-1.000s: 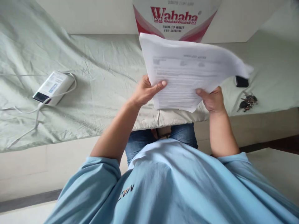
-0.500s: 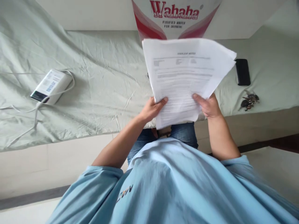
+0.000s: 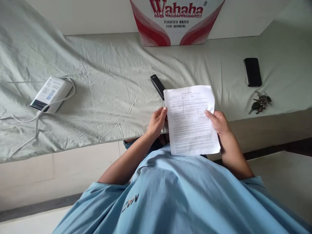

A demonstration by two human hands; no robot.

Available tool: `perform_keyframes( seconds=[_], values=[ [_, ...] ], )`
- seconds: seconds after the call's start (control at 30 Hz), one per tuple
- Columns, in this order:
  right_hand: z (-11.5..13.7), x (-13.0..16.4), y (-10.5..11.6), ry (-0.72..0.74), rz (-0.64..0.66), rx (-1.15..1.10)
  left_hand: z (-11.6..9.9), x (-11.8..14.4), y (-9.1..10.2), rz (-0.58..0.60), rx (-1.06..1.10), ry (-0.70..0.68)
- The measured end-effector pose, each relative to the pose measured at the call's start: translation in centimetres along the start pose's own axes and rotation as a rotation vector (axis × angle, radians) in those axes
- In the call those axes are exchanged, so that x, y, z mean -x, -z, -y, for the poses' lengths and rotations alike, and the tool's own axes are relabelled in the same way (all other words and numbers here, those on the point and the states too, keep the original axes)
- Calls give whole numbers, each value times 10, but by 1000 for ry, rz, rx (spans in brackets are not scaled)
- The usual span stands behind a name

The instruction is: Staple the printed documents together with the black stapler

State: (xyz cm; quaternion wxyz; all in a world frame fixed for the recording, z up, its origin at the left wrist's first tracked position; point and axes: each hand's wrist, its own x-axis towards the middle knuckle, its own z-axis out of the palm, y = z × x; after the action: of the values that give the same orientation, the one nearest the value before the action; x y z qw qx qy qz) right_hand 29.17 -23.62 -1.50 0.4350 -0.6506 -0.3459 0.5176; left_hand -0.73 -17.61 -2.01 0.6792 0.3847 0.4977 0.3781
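Both hands hold a stack of printed papers [image 3: 191, 120] above the lap, at the edge of the bed [image 3: 109, 94]: the left hand [image 3: 157, 122] pinches its left edge, fingers curled behind, the right hand [image 3: 219, 122] clamps the right edge (thumb on top). A black stapler [image 3: 157, 85] lies just beyond; phone [image 3: 253, 71] and keys [image 3: 260, 103] rest further right.

You face a bed [image 3: 102, 84] under a wrinkled pale green sheet [image 3: 117, 58]. On it, at your left, lies a white power bank [image 3: 50, 94] with a white cable [image 3: 36, 118] looping off it; near the middle lies a black stapler [image 3: 157, 85], and at the back a Wahaha box [image 3: 176, 21] stands against the wall. At your right a black phone [image 3: 253, 71] lies flat, with a bunch of keys [image 3: 260, 103] just beside it toward the bed's near edge.
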Motion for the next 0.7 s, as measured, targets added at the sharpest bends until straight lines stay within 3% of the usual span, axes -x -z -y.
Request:
perform_keyframes(
  seconds=[0.13,0.37,0.7],
  values=[
    [-1,0,-1,-19,55,-14,0,-16,4,-60,-67,-68],
    [-4,1,-1,41,86,49,9,-21,0,-144,-119,-162],
    [8,-15,-4,165,3,137,7,-21,-9,-69,-88,-113]
  ],
)
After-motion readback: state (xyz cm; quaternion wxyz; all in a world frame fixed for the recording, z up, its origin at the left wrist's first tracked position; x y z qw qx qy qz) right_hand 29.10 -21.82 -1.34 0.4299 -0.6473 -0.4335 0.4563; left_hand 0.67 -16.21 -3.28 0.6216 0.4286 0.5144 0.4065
